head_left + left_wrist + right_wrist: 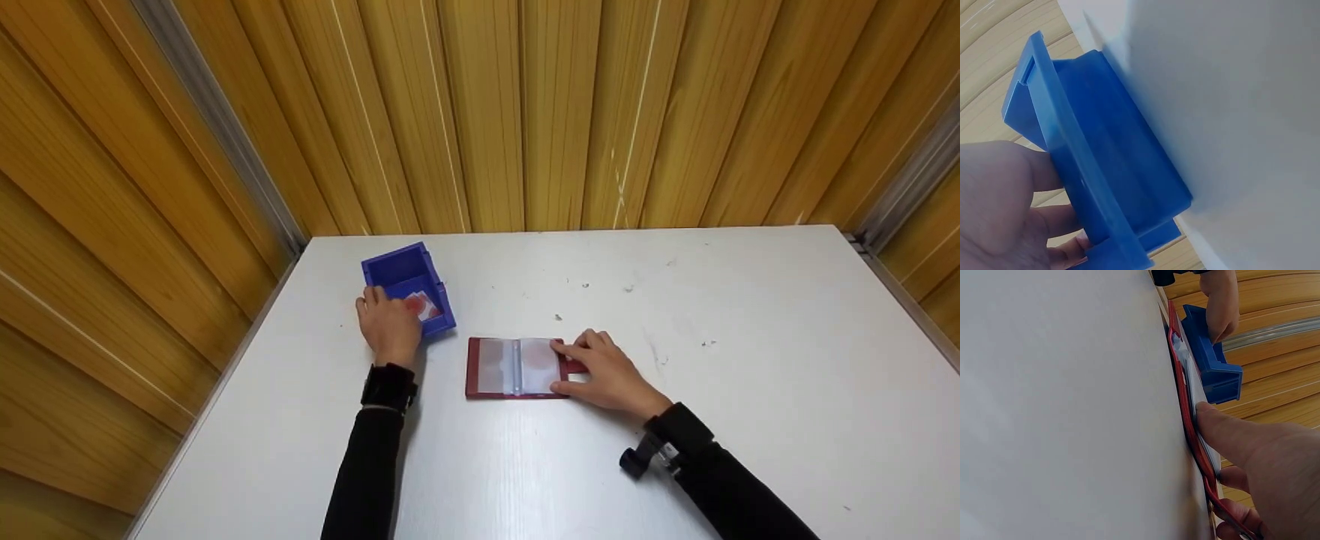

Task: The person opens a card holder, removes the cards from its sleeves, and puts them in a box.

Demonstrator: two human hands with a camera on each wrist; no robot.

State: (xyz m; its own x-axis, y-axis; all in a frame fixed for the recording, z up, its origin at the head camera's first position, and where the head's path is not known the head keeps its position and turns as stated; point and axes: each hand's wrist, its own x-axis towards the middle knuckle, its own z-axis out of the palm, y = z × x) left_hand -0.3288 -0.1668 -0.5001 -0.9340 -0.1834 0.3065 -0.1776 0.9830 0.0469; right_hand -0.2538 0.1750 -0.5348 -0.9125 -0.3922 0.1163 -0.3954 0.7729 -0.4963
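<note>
A blue plastic bin [401, 264] stands at the back left of the table, with a few white cards with red markings [424, 306] inside. My left hand [390, 326] reaches over the bin's near side, its fingers bent at the rim and partly hidden. Whether they pinch a card cannot be seen. In front of me a small red card holder [472, 367] lies open, showing clear sleeves [536, 367]. My right hand [611, 371] holds its right side, thumb [1221, 427] on the sleeve edge and the other fingers by the red closing strap [1221, 503].
The white table [525, 465] meets ribbed wood-look panels [487, 112] at the back and left. A metal post [225, 120] runs up the back left corner. Dark wrist bands [679, 431] with cameras sit on both wrists.
</note>
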